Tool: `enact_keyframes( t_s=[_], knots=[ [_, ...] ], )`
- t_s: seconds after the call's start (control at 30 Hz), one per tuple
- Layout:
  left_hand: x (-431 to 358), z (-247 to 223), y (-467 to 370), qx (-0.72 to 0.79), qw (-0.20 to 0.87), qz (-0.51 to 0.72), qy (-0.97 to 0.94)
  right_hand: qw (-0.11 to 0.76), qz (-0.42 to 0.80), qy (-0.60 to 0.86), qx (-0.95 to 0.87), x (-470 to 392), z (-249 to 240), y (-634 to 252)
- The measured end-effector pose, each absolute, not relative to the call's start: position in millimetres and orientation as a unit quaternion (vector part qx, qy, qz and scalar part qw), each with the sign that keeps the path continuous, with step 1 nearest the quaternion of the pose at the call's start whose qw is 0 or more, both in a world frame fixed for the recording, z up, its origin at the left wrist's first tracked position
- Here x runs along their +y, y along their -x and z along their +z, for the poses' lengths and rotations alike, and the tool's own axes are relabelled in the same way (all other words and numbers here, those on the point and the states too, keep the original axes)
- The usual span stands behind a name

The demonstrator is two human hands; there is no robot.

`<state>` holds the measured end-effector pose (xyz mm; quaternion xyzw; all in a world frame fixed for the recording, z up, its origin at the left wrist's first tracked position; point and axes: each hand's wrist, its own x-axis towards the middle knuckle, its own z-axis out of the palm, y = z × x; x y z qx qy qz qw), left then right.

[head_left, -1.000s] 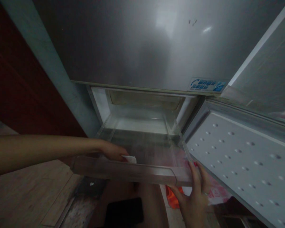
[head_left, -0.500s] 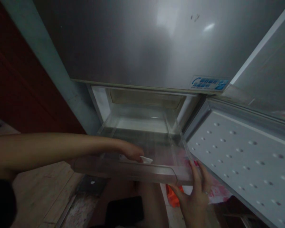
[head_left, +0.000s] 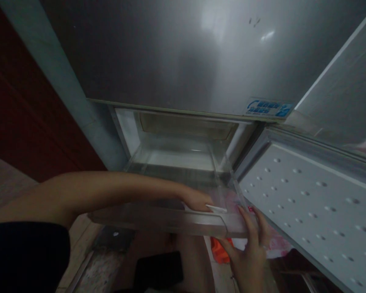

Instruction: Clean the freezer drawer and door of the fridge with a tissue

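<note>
Pinching a white wipe (looks like tissue/cloth, mat'l unclear), L hand is inside the clear drawer, near its front R corner; R hand grips that corner from outside, fingers over side wall, thumb at front edge. Main risk, prob.: drawer tips or drops at front if R grip slips or L hand presses hard, since it's pulled well out & support underneath is hidden. Wipe could also snag at corner, b/c hands are close tog. Pose: L forearm crosses over drawer approx. level, elbow bent, wrist angled down; R wrist low, hand coming up from below. Farther out: dark phone-like slab on lap, might slide if legs shift; open door beside drawer's R side, poss. bump if it swings.
</note>
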<state>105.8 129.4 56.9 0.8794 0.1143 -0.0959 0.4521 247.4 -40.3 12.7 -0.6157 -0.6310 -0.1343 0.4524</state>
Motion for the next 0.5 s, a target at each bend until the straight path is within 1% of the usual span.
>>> enact_keyframes(
  t_s=[0.1, 0.23, 0.37, 0.5],
  knots=[
    [132, 67, -66, 0.152, 0.46, -0.128, -0.865, 0.449, -0.125, 0.613, -0.638, -41, 16, -248],
    [133, 81, -6, 0.239, 0.48, -0.178, -0.825, 0.453, -0.104, 0.622, -0.631, -43, 15, -249],
    [129, 91, 44, 0.309, 0.512, -0.185, -0.78, 0.456, -0.09, 0.629, -0.623, -44, 11, -250],
    [126, 99, 71, 0.377, 0.479, -0.189, -0.77, 0.457, -0.098, 0.623, -0.627, -44, 9, -251]
  ],
)
